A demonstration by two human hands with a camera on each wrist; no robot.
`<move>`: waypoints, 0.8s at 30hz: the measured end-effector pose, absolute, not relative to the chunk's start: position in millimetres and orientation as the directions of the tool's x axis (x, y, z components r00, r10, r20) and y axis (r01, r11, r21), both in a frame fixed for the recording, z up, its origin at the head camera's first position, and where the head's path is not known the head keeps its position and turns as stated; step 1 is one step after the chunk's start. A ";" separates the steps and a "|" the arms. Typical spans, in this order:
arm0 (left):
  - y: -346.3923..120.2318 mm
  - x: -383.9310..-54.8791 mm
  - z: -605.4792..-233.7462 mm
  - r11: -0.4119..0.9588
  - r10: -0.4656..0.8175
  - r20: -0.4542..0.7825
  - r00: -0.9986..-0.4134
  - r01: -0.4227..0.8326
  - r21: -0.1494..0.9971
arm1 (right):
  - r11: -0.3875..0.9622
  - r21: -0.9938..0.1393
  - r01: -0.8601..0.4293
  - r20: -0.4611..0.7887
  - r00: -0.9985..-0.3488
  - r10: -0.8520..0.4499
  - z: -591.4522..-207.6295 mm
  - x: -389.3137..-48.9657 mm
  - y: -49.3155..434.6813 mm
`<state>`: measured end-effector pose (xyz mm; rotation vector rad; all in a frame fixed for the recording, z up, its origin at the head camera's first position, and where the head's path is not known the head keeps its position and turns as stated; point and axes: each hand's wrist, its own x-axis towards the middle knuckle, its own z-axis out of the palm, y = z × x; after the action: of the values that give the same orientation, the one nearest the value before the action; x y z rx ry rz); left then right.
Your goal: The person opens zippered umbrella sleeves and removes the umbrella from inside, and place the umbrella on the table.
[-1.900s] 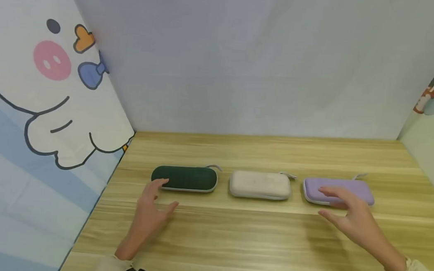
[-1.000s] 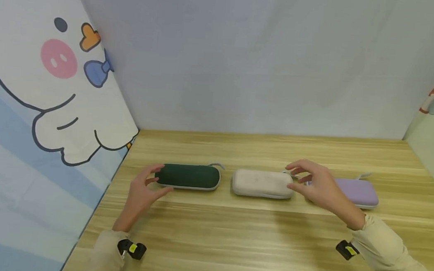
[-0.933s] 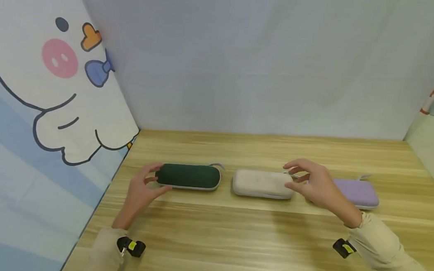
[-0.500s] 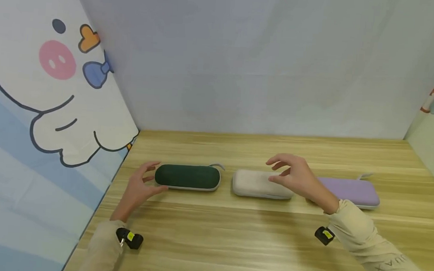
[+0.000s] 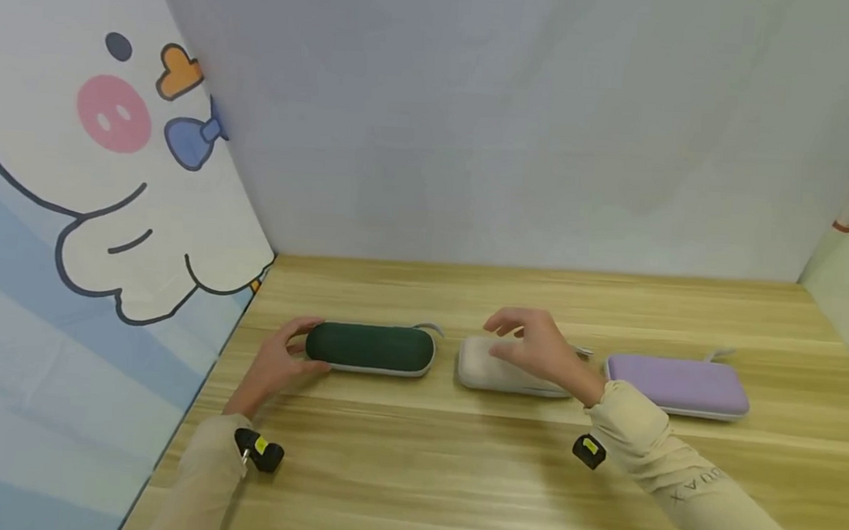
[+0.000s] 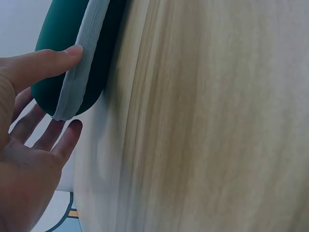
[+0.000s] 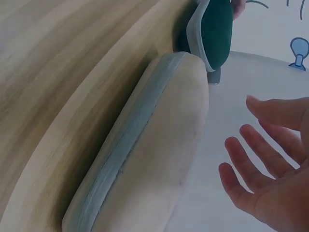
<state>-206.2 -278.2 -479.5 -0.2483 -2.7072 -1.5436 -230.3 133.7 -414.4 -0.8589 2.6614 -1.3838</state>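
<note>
A dark green zippered hard case (image 5: 370, 348) lies on the table at the left. My left hand (image 5: 277, 365) grips its left end: in the left wrist view the thumb (image 6: 53, 64) presses the pale zipper band, and the fingers curve round the far side. A cream zippered case (image 5: 478, 364) lies in the middle, partly covered in the head view by my right hand (image 5: 532, 346). In the right wrist view that hand hovers above the cream case, apart from it, fingers loosely bent and holding nothing. A purple zippered case (image 5: 677, 384) lies to the right.
The cases stand in a row on a wood-grain table (image 5: 412, 467). Grey cloth (image 5: 521, 125) hangs behind it, and a cartoon-printed cloth (image 5: 23, 273) borders the left edge. Each case has a small strap at its rear right. Both wrists wear black camera mounts.
My right hand has moved left from the purple case to above the cream one. My left hand has come onto the green case's left end and closed on it. The cases lie where they were.
</note>
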 end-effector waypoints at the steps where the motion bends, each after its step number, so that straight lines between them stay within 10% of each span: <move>1: -278.9 -207.3 -479.7 0.487 0.134 0.085 -0.987 0.141 0.862 | 0.457 -0.762 -0.459 0.226 -0.850 -0.476 -415.5 -231.4 131.5; 24: -294.8 -209.1 -473.9 0.225 0.220 -0.006 -0.975 0.045 0.973 | 0.417 -0.799 -0.433 0.121 -0.796 -0.593 -412.0 -248.5 53.9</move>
<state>-209.1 -294.8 -473.9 -0.2793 -2.5665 -2.0298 -248.5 53.9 -412.0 -0.9110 2.4876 -1.3212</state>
